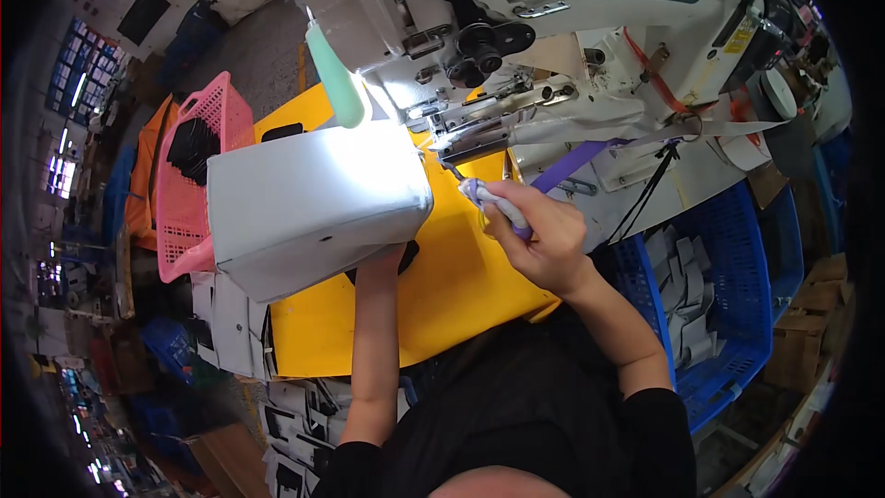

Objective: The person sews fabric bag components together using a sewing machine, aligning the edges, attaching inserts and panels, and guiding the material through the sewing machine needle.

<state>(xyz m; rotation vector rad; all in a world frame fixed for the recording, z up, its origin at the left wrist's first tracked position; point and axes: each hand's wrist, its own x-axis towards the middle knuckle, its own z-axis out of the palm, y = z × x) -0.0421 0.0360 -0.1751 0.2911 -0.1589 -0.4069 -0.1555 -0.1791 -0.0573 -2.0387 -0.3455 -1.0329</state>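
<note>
A white box-shaped piece [313, 198] with stitched edges sits in front of the sewing machine [553, 0], its right end near the presser area. My left hand [380, 263] reaches under or into the piece from below; its fingers are hidden. In my right hand [544, 231] is a small tool with a white-and-purple wrapped handle [496, 206], its dark metal tip pointing at the machine. Exactly which tool it is I cannot make out. Purple and grey binding tape [581, 164] runs to the machine from the right.
A yellow work surface [442, 314] lies under the piece. To the left stands a pink basket [230, 97] with black parts. On the right, a blue crate [747, 314] holds grey strips. A green-handled tool [336, 78] hangs at the machine's left end.
</note>
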